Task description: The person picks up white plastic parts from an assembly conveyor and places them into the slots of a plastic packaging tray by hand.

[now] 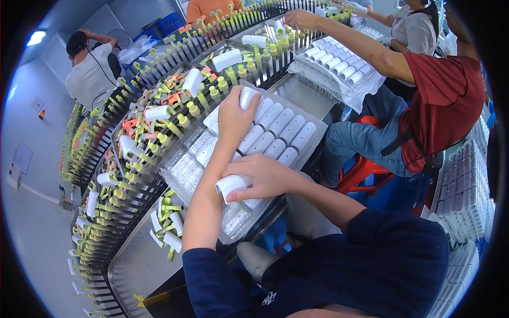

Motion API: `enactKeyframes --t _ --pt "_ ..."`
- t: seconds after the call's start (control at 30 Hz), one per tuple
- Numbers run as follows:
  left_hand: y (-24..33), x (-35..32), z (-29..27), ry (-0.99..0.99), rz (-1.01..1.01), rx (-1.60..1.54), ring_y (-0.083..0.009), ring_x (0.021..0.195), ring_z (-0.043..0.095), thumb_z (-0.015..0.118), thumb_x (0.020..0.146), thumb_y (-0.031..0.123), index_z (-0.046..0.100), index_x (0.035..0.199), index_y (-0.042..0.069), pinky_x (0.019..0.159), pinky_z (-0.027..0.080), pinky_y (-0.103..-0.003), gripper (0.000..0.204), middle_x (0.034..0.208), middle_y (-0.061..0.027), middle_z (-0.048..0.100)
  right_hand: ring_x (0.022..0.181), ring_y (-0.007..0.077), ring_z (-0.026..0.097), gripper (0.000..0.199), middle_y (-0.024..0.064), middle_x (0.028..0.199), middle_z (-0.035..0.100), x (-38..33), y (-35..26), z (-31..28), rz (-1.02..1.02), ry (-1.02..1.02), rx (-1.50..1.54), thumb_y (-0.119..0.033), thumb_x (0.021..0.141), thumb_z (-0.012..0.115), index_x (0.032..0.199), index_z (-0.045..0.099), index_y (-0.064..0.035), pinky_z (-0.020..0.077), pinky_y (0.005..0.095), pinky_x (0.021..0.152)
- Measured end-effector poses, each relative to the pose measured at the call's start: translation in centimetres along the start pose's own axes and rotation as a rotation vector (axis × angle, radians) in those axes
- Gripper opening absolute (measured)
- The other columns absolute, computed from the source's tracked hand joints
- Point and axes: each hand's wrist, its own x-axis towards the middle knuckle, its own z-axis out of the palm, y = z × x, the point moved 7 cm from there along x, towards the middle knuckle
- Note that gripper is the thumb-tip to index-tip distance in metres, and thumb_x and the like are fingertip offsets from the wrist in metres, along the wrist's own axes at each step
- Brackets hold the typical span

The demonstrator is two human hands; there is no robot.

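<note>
My left hand (pixel 235 117) is closed on a white curved plastic shell (pixel 248 97) at the far side of a clear blister tray (pixel 177 168). My right hand (pixel 262 176) grips another white plastic shell (pixel 231 185), fingers over its top and thumb beneath, in front of my left forearm. Rows of white shells (pixel 281 122) fill much of the tray's right part. Its left and near parts show several bare pockets. My forearms hide some of the tray.
A curved conveyor (pixel 212 95) with yellow-green pegs carries white shells past the tray's far left. Loose yellow-green holders and shells (pixel 172 225) lie at the near left. A co-worker in red (pixel 448 100) sits at right beside another filled tray (pixel 339 61). Stacked trays (pixel 461 196) stand at far right.
</note>
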Motion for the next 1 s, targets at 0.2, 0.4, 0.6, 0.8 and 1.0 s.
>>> enactKeyframes --t 0.2,0.4,0.6,0.8,1.0 --pt "-0.22 -0.04 0.14 -0.022 -0.046 0.006 -0.0409 0.08 0.065 0.07 0.084 0.036 0.062 0.102 0.001 0.072 0.051 -0.045 0.04 0.084 -0.0229 0.067 0.084 0.0349 0.066 0.045 0.0172 0.088 0.067 -0.06 0.1 0.03 -0.014 0.015 -0.007 -0.043 0.083 0.072 0.1 0.065 -0.0027 0.0504 0.0402 0.074" --pt "-0.07 -0.04 0.01 -0.001 -0.017 -0.004 -0.041 0.08 0.065 0.071 0.084 0.035 0.062 0.101 0.001 0.072 0.051 -0.044 0.04 0.085 -0.023 0.067 0.082 0.0351 0.066 0.045 0.0172 0.086 0.067 -0.02 0.12 0.06 -0.018 0.012 -0.011 -0.043 0.083 0.071 0.1 0.065 -0.0027 0.0503 0.0403 0.073" --pt "0.04 -0.01 -0.04 0.01 -0.001 0.007 -0.0411 0.08 0.065 0.071 0.084 0.034 0.062 0.099 0.001 0.072 0.051 -0.044 0.038 0.085 -0.0226 0.067 0.082 0.0347 0.066 0.045 0.0168 0.086 0.067 0.0 0.16 0.09 0.005 -0.004 -0.014 -0.044 0.082 0.072 0.099 0.065 -0.0029 0.0504 0.0402 0.073" --pt "0.06 -0.01 0.0 0.006 0.009 -0.002 -0.0414 0.08 0.065 0.071 0.083 0.034 0.062 0.098 0.001 0.072 0.05 -0.045 0.037 0.085 -0.0227 0.067 0.089 0.0335 0.066 0.045 0.0146 0.095 0.068 -0.01 0.16 0.12 0.056 -0.048 -0.017 -0.039 0.08 0.075 0.104 0.066 -0.0027 0.0509 0.039 0.079" --pt "-0.17 -0.01 0.06 -0.005 -0.014 -0.011 -0.0413 0.081 0.065 0.071 0.083 0.035 0.062 0.098 0.001 0.072 0.051 -0.044 0.038 0.085 -0.0225 0.067 0.089 0.0338 0.066 0.046 0.0147 0.095 0.068 -0.06 0.47 0.27 0.048 -0.047 -0.014 -0.04 0.08 0.075 0.105 0.066 -0.0027 0.0512 0.0391 0.078"
